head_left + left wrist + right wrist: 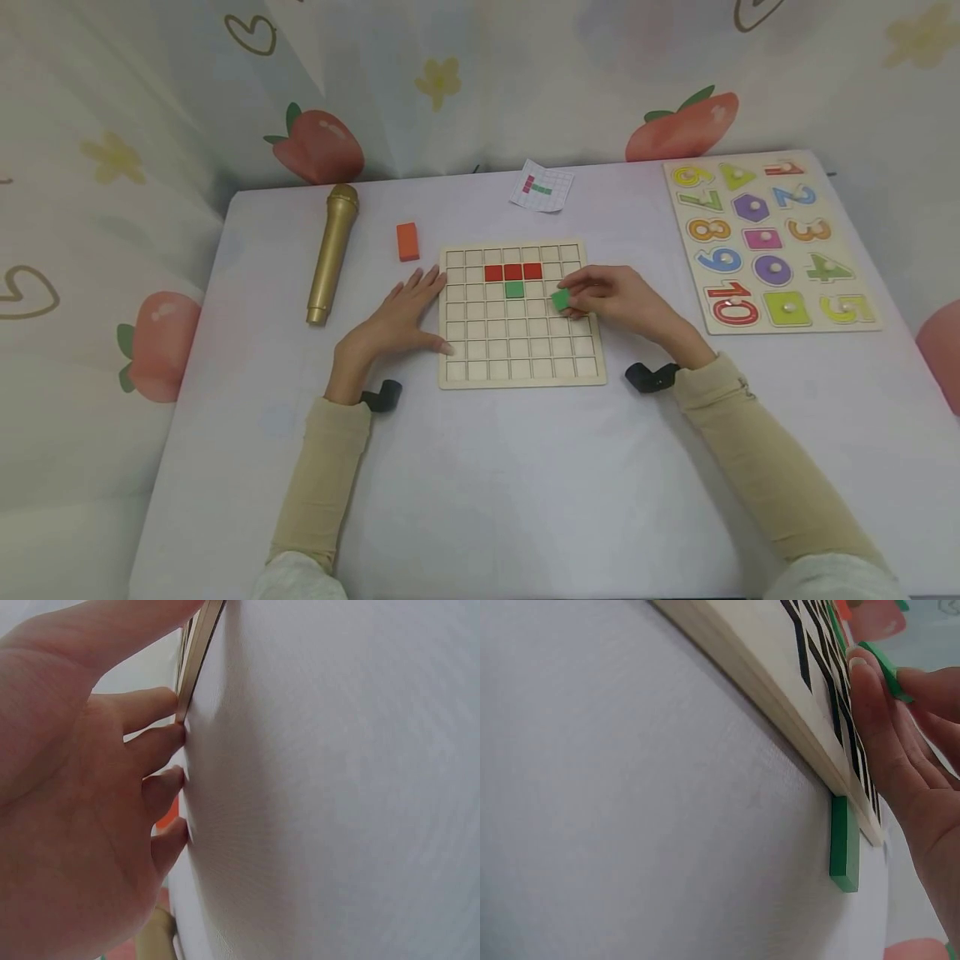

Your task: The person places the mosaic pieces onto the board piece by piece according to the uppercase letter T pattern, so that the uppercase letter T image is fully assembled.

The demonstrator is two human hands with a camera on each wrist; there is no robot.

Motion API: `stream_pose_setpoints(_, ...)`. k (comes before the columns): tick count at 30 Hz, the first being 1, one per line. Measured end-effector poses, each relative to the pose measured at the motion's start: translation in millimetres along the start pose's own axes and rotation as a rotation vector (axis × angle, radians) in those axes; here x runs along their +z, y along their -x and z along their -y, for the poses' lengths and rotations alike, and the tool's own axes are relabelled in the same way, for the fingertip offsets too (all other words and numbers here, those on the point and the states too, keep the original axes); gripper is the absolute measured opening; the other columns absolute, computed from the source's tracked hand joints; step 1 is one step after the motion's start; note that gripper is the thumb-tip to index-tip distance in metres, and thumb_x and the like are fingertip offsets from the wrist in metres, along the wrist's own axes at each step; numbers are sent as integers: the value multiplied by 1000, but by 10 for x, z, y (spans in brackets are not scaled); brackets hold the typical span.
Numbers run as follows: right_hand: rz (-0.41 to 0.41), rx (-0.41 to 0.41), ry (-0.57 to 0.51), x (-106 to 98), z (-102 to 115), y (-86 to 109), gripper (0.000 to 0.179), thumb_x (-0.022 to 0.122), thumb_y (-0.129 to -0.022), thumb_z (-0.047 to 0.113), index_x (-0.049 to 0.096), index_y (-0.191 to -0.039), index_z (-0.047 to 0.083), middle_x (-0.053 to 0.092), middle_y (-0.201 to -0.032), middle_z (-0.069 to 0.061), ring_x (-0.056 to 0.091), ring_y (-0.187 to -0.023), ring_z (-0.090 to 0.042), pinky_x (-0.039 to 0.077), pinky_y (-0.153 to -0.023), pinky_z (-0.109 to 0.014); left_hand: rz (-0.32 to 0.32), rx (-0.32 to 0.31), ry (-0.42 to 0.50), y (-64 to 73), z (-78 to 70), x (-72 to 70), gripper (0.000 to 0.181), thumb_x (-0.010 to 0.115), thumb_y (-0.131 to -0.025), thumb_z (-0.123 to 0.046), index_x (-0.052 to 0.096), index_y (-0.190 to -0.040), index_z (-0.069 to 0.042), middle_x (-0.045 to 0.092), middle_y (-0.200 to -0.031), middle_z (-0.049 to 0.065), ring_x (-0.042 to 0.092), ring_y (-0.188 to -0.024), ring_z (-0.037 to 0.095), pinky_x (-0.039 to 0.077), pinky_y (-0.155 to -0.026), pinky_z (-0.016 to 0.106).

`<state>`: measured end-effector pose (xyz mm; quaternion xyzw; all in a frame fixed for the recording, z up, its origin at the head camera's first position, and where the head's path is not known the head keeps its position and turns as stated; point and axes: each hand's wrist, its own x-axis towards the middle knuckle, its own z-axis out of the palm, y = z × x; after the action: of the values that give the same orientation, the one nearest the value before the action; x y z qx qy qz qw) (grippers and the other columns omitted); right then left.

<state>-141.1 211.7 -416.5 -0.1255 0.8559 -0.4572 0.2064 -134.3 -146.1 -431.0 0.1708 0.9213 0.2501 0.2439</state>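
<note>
A wooden grid board lies flat on the table. Three red square tiles form a row in it, with one green square tile directly below the middle red one. My right hand pinches another green square tile between thumb and fingers, close over the right part of the grid. Fingers spread, my left hand rests at the board's left edge, its thumb on the lower left rim. In the right wrist view a green block lies on the table against the board's edge.
Left of the board's top corner lies an orange block, and further left a gold microphone. Behind the board is a paper card printed with red and green squares. A number-and-shape puzzle board occupies the table's right side.
</note>
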Motion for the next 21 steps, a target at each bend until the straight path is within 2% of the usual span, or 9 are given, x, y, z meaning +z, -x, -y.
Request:
stream_pose_setpoints(6, 72, -23, -21, -12, 48, -36, 33, 65, -98, 5, 65, -131, 0, 74, -107, -17, 75, -90, -19, 52, -83, -14, -4, 0, 1, -2, 9, 0, 119, 88, -79, -41, 11, -167, -15, 1, -175, 1, -8, -162, 22, -4, -132, 43)
stream_pose_setpoints(13, 99, -20, 46, 17, 80, -98, 38, 67, -97, 9, 65, -134, 2, 74, -114, -14, 72, -100, -18, 48, -88, -13, 0, 0, 6, -5, 10, -1, 119, 88, -79, -40, 11, -167, -15, 1, -175, 1, -8, -161, 22, -4, -132, 43)
stream_pose_setpoints(21, 71, -28, 56, 159, 111, -185, 35, 74, -92, 7, 70, -127, 2, 77, -104, -12, 76, -87, -15, 51, -85, -14, 1, -5, 8, -6, 5, -4, 119, 89, -79, -40, 12, -167, -16, 1, -175, 0, -8, -161, 21, -4, -132, 42)
